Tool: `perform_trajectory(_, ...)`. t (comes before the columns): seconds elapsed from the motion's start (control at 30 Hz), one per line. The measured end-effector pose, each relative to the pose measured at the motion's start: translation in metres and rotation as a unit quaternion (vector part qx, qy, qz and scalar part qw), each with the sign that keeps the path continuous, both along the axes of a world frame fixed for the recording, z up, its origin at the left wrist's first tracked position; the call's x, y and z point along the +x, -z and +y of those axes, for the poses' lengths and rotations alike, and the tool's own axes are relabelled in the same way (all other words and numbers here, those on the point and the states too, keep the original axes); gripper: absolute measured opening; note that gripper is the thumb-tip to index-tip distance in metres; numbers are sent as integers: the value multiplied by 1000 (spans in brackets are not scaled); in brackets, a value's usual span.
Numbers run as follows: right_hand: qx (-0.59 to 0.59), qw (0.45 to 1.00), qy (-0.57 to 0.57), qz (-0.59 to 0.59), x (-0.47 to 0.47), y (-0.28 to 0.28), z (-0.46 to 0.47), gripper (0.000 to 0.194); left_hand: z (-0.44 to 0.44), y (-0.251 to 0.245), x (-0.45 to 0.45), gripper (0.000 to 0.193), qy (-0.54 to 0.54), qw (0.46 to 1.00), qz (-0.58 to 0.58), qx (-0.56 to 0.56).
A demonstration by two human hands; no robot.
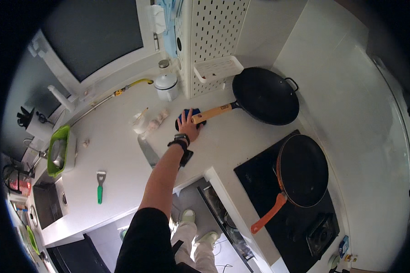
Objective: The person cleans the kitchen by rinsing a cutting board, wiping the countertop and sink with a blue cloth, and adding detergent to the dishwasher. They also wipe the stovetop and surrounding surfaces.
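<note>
My left hand (189, 129), with a dark watch on its wrist, lies palm down with spread fingers over a dark blue and black item (195, 112); whether it grips this is unclear. Right beside the fingers is the end of the wooden handle of a black wok (266, 95). Garlic bulbs (157, 123) and a small white container (139, 123) sit left of the hand. A wide knife blade (148, 150) shows by my forearm, which hides part of the knife. A green-handled peeler (100, 191) lies farther left. My right hand is out of view.
An orange-handled frying pan (304, 170) stands on the black cooktop (256, 184). A white lidded enamel mug (166, 87) is near the pegboard (215, 30). At left are a green-rimmed basket (67, 131) and the sink (46, 204). Below the counter, a drawer (222, 218) stands pulled out.
</note>
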State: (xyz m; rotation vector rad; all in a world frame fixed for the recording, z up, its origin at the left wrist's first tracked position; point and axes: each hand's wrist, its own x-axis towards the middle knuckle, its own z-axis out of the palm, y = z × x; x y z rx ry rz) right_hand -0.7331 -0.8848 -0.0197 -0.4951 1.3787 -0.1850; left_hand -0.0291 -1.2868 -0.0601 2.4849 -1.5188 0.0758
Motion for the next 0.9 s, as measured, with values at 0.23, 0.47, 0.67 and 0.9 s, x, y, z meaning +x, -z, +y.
perform_trajectory(0.23, -40, 993, 35, -101, 14, 15, 33, 58, -11, -11, -10, 56, 79, 996, 50, 14)
perform_trajectory(0.47, -61, 997, -25, -51, 56, 19, -14, 53, 137, -17, -80, 50, 265, 964, 18, 15)
perform_trajectory(0.67, -76, 997, -28, -11, 80, 0, -31, 64, 15, -12, 12, 54, 102, 992, 33, 60)
perform_trajectory(0.9, -63, 996, 41, -55, 83, 8, 11, 46, -15, -18, 20, 62, 79, 990, 32, 108)
